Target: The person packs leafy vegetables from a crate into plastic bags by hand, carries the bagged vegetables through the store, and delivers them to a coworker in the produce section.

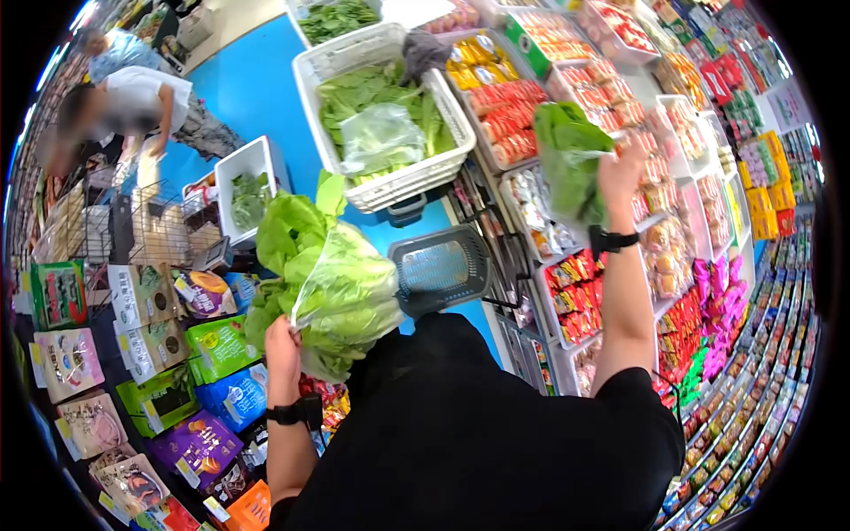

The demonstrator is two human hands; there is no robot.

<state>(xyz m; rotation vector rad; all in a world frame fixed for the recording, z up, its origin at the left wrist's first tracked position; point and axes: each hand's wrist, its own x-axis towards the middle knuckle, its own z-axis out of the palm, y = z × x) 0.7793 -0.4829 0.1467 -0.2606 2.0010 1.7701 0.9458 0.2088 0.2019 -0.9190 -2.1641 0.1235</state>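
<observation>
In the head view, my left hand (283, 350) is closed on the edge of a clear plastic bag packed with pale green lettuce (350, 274), whose leaves stick out past the film. My right hand (622, 173), stretched out to the right above the snack bins, grips a smaller bag of dark leafy greens (568, 155). Ahead stands a white crate (312, 88) of loose greens with a clear plastic bag (382, 137) lying on top. Between my arms, a grey shopping basket (443, 265) sits low down.
Bins of wrapped snacks (580, 296) line my right side. Snack bags (235, 394) fill a display on my left. A white tub (248, 159) with some greens stands on the blue floor (252, 80). Another person (164, 97) bends over near wire baskets (155, 226) at the upper left.
</observation>
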